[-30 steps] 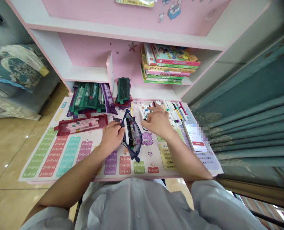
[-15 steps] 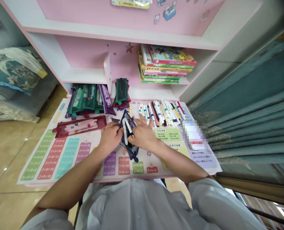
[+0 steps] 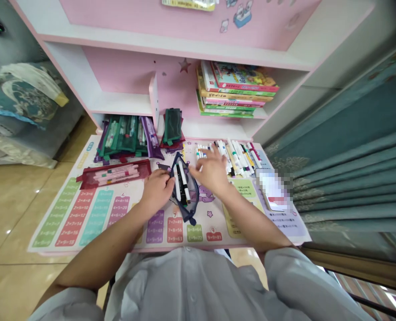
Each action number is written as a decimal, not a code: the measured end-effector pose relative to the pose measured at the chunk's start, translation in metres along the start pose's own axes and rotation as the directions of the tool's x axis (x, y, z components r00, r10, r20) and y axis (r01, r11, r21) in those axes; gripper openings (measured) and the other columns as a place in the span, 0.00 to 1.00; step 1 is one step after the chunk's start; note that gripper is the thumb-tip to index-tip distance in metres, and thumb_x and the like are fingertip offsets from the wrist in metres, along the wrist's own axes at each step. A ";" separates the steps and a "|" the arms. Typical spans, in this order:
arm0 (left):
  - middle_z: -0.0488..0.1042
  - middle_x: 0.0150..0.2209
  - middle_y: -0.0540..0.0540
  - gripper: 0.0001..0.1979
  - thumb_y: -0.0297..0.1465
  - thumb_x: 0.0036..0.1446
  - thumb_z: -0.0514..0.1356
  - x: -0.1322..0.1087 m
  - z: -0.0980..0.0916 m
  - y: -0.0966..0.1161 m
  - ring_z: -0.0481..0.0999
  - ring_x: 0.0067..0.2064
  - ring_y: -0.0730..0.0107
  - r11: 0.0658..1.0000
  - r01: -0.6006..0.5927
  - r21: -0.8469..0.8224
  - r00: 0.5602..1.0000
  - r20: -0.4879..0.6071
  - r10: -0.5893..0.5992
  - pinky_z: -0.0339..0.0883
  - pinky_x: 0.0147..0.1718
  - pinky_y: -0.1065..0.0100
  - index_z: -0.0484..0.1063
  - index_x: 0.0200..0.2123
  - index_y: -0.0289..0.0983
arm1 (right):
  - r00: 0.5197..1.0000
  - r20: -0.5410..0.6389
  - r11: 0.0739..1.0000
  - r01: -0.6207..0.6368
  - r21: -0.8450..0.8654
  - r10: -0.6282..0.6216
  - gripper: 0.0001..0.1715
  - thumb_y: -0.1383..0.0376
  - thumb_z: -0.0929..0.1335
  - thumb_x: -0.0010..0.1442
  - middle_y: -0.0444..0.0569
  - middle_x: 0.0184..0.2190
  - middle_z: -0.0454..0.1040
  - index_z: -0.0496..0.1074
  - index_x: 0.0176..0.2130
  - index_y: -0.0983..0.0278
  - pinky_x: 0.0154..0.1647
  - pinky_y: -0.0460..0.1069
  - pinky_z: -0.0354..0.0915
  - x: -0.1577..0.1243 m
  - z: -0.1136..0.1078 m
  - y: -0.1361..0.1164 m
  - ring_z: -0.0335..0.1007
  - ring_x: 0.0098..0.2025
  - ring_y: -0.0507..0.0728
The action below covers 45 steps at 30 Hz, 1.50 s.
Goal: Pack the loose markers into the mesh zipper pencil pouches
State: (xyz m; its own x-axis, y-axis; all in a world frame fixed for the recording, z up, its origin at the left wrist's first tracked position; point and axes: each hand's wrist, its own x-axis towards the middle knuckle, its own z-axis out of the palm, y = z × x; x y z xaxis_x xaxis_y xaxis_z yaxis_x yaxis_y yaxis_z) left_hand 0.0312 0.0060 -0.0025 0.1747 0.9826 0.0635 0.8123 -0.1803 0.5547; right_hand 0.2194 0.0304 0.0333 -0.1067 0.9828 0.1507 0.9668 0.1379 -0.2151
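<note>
A navy mesh zip pouch lies unzipped on the desk in front of me. Inside it are several markers, white ones and a black one, lying lengthwise. My left hand grips the pouch's left edge, thumb beside the opening. To the right of the pouch, my right hand holds nothing. Its fingers are apart, reaching over the left end of a row of loose markers, and it hides some of them.
A red mesh pouch with pink pens lies at left. Behind it are filled green and purple pouches, and a dark green pouch tops a small stack. A phone is at right. Books are stacked on the shelf.
My right hand has left the pouch and moved right and up to the loose markers. The pouch opening is wider, with the markers inside lying side by side. My left hand stays at its edge.
</note>
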 end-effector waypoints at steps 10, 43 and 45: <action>0.77 0.48 0.40 0.17 0.35 0.63 0.51 0.000 0.001 -0.003 0.72 0.56 0.56 1.000 -0.004 0.009 1.000 0.012 0.004 0.66 0.57 0.55 0.77 0.30 0.36 | 0.888 0.142 0.862 -0.368 -0.348 0.437 0.27 0.55 0.66 0.59 0.60 0.69 0.54 0.76 0.51 0.68 0.63 0.79 0.42 0.053 0.024 0.070 0.30 0.73 0.76; 0.78 0.46 0.41 0.16 0.34 0.63 0.51 0.000 0.000 -0.001 0.75 0.51 0.59 1.000 -0.029 -0.006 1.000 -0.002 0.029 0.67 0.53 0.59 0.76 0.31 0.37 | 0.926 0.320 0.979 0.168 0.119 -0.198 0.13 0.61 0.67 0.54 0.60 0.65 0.63 0.78 0.27 0.65 0.63 0.80 0.43 -0.022 -0.011 -0.021 0.42 0.71 0.77; 0.79 0.46 0.41 0.16 0.34 0.63 0.51 0.000 0.001 -0.002 0.75 0.51 0.59 0.999 -0.038 -0.006 0.999 -0.008 0.038 0.67 0.53 0.59 0.77 0.31 0.37 | 0.927 0.321 0.980 0.173 0.096 -0.195 0.13 0.60 0.67 0.54 0.61 0.65 0.62 0.79 0.30 0.66 0.63 0.80 0.43 -0.022 -0.005 -0.022 0.41 0.71 0.77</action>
State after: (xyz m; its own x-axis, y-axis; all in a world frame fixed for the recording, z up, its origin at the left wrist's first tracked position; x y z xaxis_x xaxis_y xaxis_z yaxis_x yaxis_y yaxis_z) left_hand 0.0303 0.0067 -0.0040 0.2010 0.9754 0.0908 0.8020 -0.2170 0.5565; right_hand 0.2019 0.0050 0.0400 -0.3617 0.9235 -0.1279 0.9069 0.3167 -0.2779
